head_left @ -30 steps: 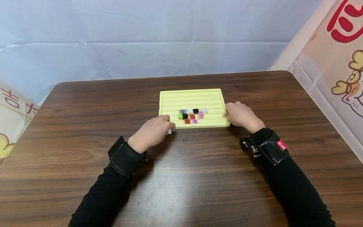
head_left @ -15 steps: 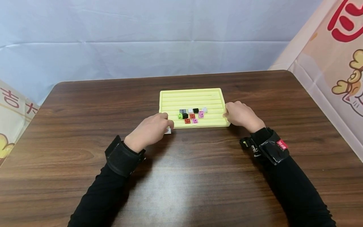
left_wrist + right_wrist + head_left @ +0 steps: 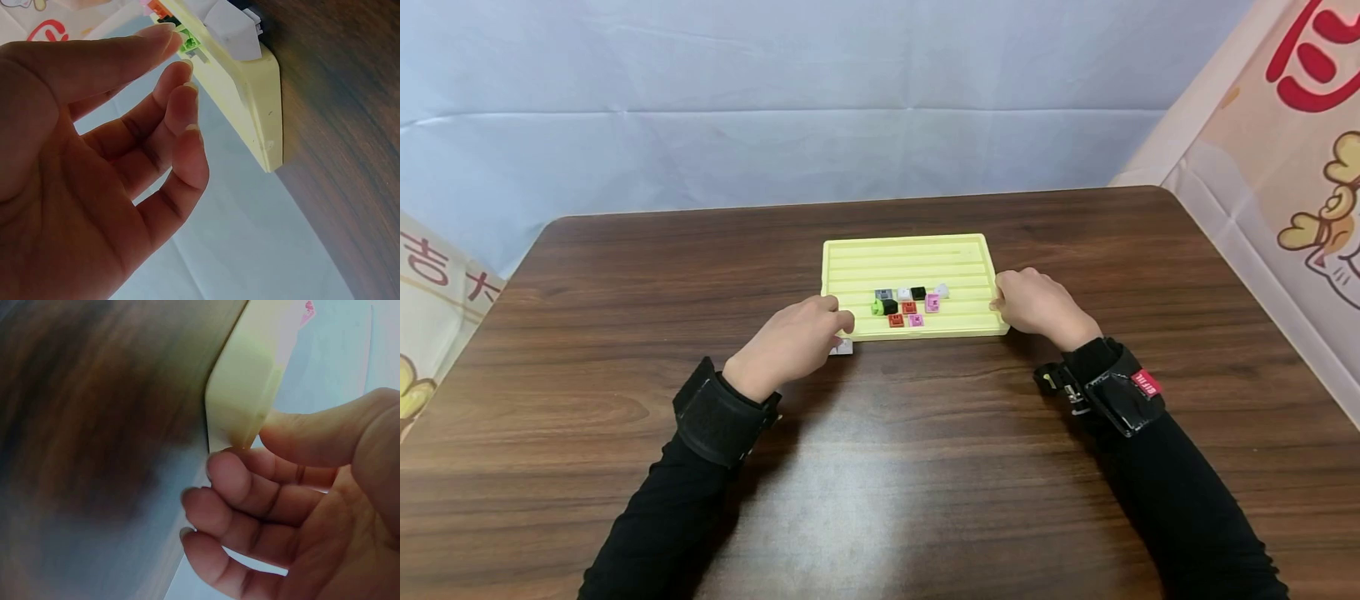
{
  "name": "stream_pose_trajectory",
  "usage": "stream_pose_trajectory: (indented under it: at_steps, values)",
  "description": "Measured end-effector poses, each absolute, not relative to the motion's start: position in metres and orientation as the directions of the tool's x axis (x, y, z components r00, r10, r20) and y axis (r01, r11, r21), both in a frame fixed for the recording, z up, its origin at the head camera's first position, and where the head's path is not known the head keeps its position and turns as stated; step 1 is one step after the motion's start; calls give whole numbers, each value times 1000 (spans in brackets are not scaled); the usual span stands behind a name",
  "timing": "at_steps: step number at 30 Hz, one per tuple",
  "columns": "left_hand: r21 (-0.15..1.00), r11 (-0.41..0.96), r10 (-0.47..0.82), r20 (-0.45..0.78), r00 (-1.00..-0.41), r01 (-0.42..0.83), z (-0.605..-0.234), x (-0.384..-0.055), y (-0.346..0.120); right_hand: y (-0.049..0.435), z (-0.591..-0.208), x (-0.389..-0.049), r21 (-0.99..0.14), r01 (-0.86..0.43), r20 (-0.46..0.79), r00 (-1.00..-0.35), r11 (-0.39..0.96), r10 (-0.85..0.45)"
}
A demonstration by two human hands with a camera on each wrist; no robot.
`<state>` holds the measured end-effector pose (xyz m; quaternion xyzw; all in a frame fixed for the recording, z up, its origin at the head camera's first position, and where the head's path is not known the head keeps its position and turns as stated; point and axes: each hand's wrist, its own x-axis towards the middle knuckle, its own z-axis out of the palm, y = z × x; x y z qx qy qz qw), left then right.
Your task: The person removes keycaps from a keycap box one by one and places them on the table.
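Left hand [image 3: 790,340] has slid back from the tray's near-left corner since 1 s ago, uncovering a small white-grey keycap [image 3: 843,347] on the wooden table [image 3: 625,333]; its fingers are loosely curled and hold nothing. Yellow grooved tray [image 3: 910,254] sits mid-table, looks light, stiff and likely slippery, best taken by its side rims; right hand [image 3: 1037,305] pinches the near-right rim, thumb above, fingers beneath. About 10 small keycaps [image 3: 908,306] lie loose in the near grooves, so keep it level.
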<state>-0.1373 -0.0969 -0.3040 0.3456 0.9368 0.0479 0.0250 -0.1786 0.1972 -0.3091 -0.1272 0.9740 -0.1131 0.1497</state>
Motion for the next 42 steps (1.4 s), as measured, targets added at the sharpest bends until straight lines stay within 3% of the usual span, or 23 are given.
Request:
stream_pose_trajectory:
  at_steps: [22, 29, 42]
  values:
    - [138, 752, 645, 49, -763, 645, -306, -140, -94, 198, -309, -177, -266, -212, -261, -923, 940, -282]
    - [131, 777, 607, 104, -788, 616, -308, -144, -89, 198, -309, -178, -270, -217, -261, -921, 938, -288]
    - [140, 841, 520, 57, -852, 522, -305, -152, -65, 197, -309, -179, -254, -209, -264, -924, 944, -276]
